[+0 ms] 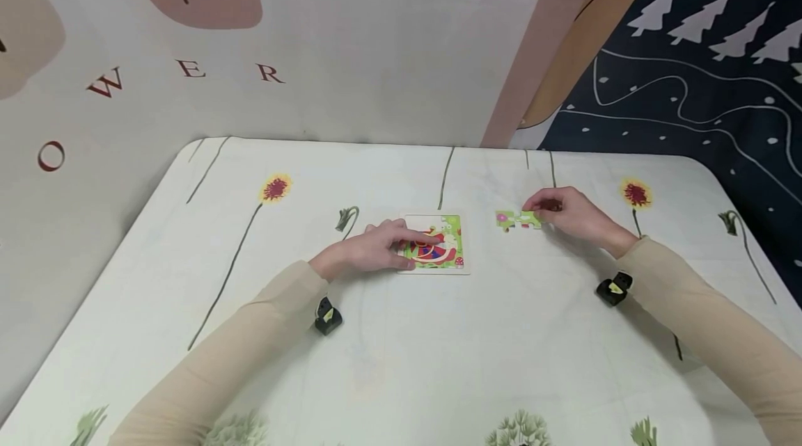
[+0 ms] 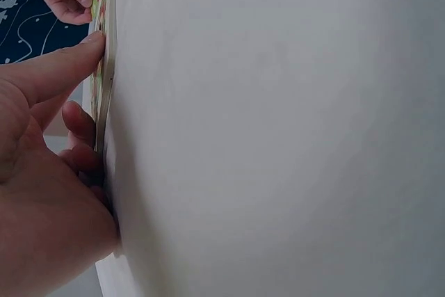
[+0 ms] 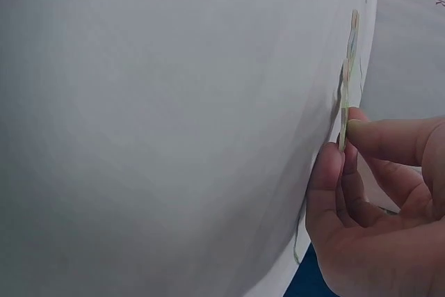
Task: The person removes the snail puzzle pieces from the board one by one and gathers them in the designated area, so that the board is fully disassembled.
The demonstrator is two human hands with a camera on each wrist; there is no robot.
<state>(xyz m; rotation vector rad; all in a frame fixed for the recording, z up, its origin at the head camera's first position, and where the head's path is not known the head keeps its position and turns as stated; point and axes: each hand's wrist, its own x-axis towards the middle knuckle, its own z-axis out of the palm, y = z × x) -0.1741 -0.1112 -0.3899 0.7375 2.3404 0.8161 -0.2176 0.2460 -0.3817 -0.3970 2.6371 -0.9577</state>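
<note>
A small jigsaw board (image 1: 450,269) with a red, blue and green picture lies flat on the table. My left hand (image 1: 380,246) rests over its left side, the index finger stretched across the picture and the thumb near the lower left corner. To the right of the board, my right hand (image 1: 567,211) pinches a green jigsaw piece (image 1: 530,219) between thumb and fingers. In the right wrist view that jigsaw piece (image 3: 344,106) stands edge-on between the fingertips. Another green jigsaw piece (image 1: 503,218) with a pink spot lies just left of it; whether the two touch I cannot tell.
A white cloth with printed flowers covers the table (image 1: 401,355). Behind it hangs a pale printed curtain (image 1: 376,49), with a dark tree-patterned cloth (image 1: 689,84) at the right. Black wrist cameras (image 1: 328,316) sit on both sleeves.
</note>
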